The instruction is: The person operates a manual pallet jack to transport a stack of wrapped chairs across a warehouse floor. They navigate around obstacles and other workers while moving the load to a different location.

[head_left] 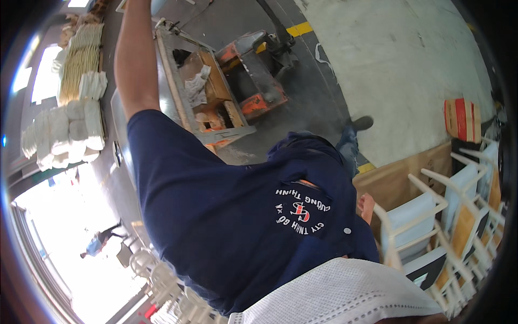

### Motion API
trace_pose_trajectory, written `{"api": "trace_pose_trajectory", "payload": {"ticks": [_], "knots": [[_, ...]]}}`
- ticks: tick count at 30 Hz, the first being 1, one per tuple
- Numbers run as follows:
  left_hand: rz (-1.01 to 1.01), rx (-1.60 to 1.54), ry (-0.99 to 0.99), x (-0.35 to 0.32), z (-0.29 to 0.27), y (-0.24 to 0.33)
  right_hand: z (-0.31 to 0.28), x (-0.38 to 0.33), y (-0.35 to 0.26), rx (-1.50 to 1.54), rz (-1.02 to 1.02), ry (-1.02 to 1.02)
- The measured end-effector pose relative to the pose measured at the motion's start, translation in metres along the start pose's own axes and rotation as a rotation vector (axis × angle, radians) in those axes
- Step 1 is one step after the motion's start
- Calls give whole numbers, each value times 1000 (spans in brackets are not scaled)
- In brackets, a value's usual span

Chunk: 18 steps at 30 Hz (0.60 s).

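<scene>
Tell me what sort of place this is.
Probably a furniture factory or warehouse floor. An orange pallet jack stands on bare concrete with a yellow floor line, pale chair frames are lined up at the right, and wrapped white bundles are stacked at the left.

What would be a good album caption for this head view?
Looking down a navy shirt, left arm raised out of view, above an orange pallet jack and stacked white chairs.
</scene>
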<state>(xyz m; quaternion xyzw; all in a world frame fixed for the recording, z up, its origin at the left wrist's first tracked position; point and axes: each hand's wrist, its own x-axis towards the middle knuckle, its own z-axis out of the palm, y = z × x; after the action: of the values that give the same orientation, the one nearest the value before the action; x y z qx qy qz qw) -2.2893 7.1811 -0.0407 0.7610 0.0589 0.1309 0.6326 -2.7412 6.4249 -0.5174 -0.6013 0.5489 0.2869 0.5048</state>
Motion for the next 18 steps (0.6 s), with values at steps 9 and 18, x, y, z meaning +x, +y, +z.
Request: {"api": "trace_pose_trajectory", "payload": {"ticks": [9, 18], "knots": [[-298, -189, 256, 101, 26, 8, -230, 211, -296, -153, -29, 29], [-115, 381, 631, 175, 350, 76, -249, 378, -921, -442, -577, -214]]}}
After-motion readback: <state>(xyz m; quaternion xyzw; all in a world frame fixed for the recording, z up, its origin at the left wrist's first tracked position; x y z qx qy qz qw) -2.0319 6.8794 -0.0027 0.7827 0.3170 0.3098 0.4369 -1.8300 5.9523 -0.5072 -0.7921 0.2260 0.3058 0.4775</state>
